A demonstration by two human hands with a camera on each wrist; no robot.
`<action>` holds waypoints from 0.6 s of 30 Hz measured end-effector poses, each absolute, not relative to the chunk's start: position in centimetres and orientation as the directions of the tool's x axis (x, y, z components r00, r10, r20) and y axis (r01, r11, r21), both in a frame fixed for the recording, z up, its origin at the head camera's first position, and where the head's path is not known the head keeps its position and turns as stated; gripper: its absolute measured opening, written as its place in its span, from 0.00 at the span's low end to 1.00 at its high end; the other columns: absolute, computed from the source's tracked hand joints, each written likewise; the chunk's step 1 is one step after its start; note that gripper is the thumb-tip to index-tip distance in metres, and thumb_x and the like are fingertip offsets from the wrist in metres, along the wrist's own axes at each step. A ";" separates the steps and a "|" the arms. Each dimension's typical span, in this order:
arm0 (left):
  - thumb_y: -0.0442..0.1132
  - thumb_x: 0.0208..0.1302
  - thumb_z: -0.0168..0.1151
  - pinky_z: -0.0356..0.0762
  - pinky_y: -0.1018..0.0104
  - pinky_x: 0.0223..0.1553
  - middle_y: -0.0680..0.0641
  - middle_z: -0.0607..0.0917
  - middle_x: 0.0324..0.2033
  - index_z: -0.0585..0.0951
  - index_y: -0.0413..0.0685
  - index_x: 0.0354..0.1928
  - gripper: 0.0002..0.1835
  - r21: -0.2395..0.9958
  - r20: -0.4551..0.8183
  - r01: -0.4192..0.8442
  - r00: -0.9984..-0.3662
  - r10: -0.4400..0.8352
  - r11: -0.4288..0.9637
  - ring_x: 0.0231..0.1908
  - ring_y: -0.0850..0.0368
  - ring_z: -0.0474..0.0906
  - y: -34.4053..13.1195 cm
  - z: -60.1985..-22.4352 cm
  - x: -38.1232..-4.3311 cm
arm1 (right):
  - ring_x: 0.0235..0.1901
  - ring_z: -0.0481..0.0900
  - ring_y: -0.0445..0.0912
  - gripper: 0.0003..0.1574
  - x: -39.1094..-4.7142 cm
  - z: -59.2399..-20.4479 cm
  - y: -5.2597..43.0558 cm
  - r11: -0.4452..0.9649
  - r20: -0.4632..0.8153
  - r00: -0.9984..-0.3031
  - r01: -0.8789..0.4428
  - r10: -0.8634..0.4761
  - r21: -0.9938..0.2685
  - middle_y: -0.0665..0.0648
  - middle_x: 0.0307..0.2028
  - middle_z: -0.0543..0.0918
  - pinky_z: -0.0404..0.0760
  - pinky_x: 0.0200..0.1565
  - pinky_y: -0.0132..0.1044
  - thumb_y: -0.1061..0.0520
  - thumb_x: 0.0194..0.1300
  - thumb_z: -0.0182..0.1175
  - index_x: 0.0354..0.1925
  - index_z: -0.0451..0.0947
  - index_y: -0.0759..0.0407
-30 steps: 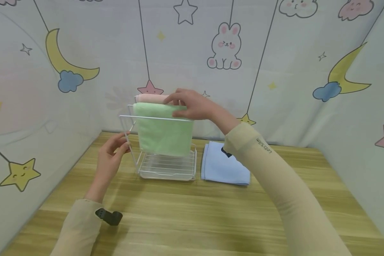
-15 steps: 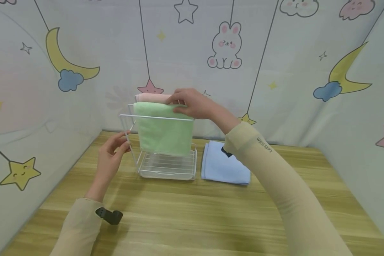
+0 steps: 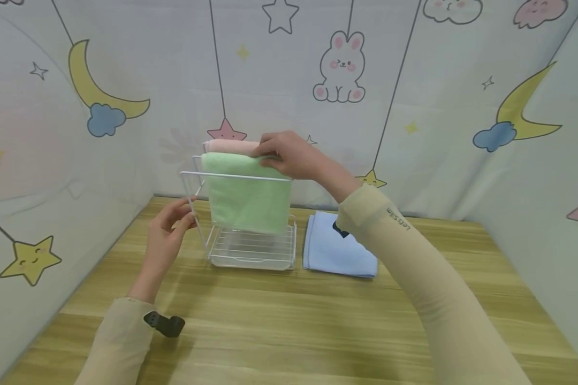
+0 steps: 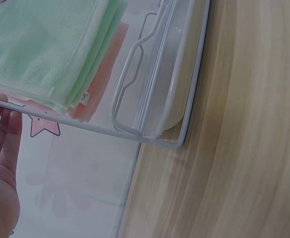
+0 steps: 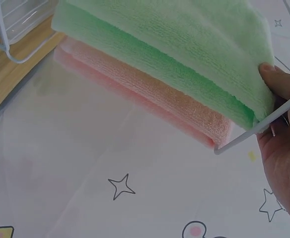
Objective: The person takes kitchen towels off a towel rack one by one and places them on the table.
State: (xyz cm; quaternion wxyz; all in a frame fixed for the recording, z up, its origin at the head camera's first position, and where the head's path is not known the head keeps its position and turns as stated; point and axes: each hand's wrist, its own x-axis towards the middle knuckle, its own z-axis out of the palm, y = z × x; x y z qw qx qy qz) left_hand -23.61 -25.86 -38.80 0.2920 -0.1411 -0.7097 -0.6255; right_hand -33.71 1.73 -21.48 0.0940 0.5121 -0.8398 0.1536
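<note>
A green towel [image 3: 248, 198] hangs folded over a bar of the white wire rack [image 3: 236, 175]. Behind it a pink towel [image 3: 231, 146] is draped over the back bar. My right hand [image 3: 291, 155] pinches the green towel's upper right corner between thumb and fingers, as the right wrist view also shows. My left hand [image 3: 169, 222] holds the rack's left side wire with thumb and fingertips; in the left wrist view that side wire [image 4: 90, 125] runs between them. The lower edges of both towels hang above the rack's base.
At the rack's foot lies a clear tray [image 3: 252, 263] under a wire grid. A folded blue towel [image 3: 334, 248] lies on the wooden table [image 3: 279, 326] to the right of the rack. A printed curtain [image 3: 173, 64] closes off the back and sides.
The right hand has shifted very slightly to the right along the green towel's top edge. The left hand keeps its hold on the rack.
</note>
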 end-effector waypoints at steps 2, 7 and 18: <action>0.24 0.66 0.58 0.88 0.78 0.40 0.64 0.87 0.38 0.76 0.28 0.57 0.17 0.805 0.592 0.566 -0.789 -0.166 0.179 0.37 0.71 0.83 -25.8 -38.8 -23.7 | 0.35 0.76 0.47 0.15 -33.6 -21.5 1.8 0.423 0.327 -0.450 -0.893 -0.831 -0.154 0.58 0.43 0.85 0.78 0.40 0.36 0.61 0.70 0.60 0.53 0.83 0.59; 0.23 0.66 0.57 0.88 0.77 0.40 0.64 0.86 0.37 0.75 0.28 0.57 0.17 0.806 0.589 0.561 -0.792 -0.161 0.191 0.37 0.72 0.82 -25.8 -38.7 -23.6 | 0.34 0.76 0.47 0.15 -33.5 -21.5 1.8 0.413 0.351 -0.438 -0.899 -0.828 -0.147 0.57 0.42 0.85 0.76 0.37 0.34 0.62 0.69 0.60 0.53 0.84 0.58; 0.24 0.67 0.58 0.88 0.78 0.40 0.64 0.87 0.37 0.75 0.28 0.56 0.17 0.801 0.596 0.572 -0.787 -0.160 0.175 0.37 0.68 0.83 -25.9 -38.7 -23.5 | 0.32 0.74 0.45 0.15 -33.3 -21.5 1.7 0.415 0.373 -0.434 -0.900 -0.820 -0.136 0.57 0.40 0.85 0.74 0.35 0.32 0.64 0.69 0.59 0.52 0.84 0.58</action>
